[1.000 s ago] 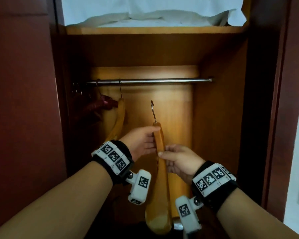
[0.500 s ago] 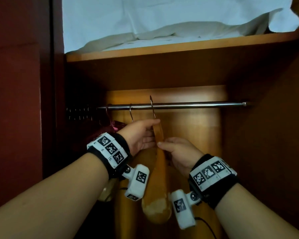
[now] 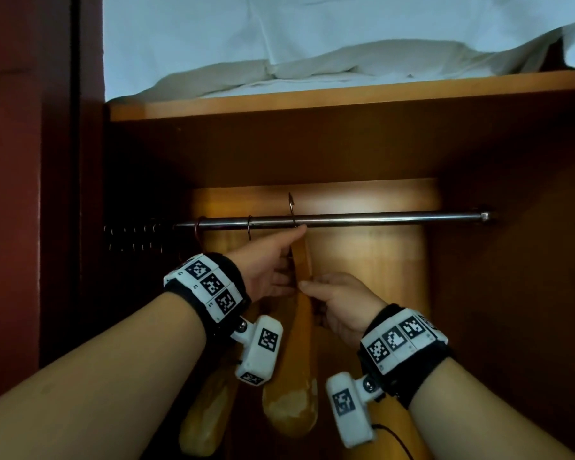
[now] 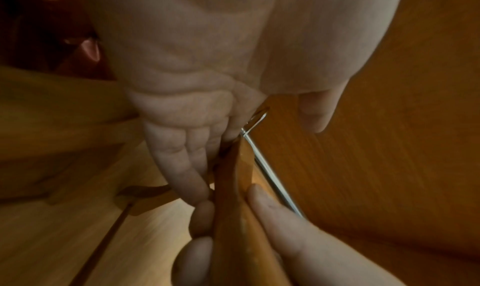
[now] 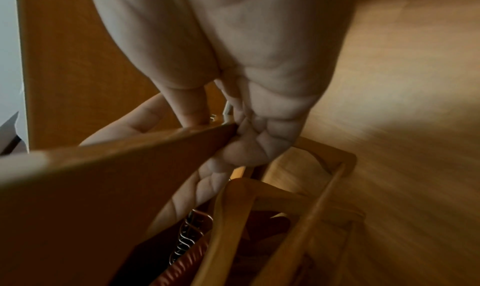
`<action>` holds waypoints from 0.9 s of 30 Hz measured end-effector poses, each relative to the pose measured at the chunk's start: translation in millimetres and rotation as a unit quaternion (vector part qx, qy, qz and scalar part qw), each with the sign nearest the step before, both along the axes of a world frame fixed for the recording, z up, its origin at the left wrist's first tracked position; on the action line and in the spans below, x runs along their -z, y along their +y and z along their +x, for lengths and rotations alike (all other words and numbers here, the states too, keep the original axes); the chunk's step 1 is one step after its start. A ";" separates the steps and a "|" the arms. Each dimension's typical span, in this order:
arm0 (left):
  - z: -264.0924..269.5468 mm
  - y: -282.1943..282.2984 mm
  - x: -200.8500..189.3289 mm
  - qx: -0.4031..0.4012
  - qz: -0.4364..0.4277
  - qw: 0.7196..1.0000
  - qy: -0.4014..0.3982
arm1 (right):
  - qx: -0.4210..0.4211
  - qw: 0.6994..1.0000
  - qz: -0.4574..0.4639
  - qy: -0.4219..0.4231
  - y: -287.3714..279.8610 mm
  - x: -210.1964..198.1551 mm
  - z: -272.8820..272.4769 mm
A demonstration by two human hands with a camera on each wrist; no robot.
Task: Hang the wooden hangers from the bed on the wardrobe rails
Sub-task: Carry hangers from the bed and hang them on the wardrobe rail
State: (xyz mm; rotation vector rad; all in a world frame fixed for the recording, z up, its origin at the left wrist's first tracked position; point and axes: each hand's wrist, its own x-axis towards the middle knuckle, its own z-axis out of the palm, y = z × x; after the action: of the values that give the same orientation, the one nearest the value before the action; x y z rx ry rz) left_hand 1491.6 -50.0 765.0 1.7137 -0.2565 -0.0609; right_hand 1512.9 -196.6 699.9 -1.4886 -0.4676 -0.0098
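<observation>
White bedding [image 3: 312,44] heaped across the top of the frame on a wooden shelf [image 3: 346,97]. Dark red door panel [image 3: 24,194] down the left edge. Wire hooks [image 3: 133,239] bunched at centre left.

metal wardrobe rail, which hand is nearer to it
Left. The left hand grips the wooden hanger near its top, thumb just under the metal wardrobe rail; the right hand pinches it lower.

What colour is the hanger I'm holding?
Light honey-coloured wood, with a silver metal hook; the head view shows the hanger best.
</observation>
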 end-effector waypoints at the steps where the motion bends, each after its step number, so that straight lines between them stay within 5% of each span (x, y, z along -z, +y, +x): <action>1: -0.1 0.7 -0.4 0.003 0.000 1.000 -0.001 | 0.001 1.000 0.008 0.000 1.2 1.3 1.7; 27: -19.2 12.8 10.8 0.003 0.022 0.999 0.047 | -0.009 0.999 -0.029 0.038 3.2 21.8 -19.3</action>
State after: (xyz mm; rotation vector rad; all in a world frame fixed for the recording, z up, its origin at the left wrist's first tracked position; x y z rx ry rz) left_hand 1472.4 -37.2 754.2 1.7491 -0.1920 -0.1521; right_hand 1493.6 -193.3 678.1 -1.5359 -0.4222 0.0751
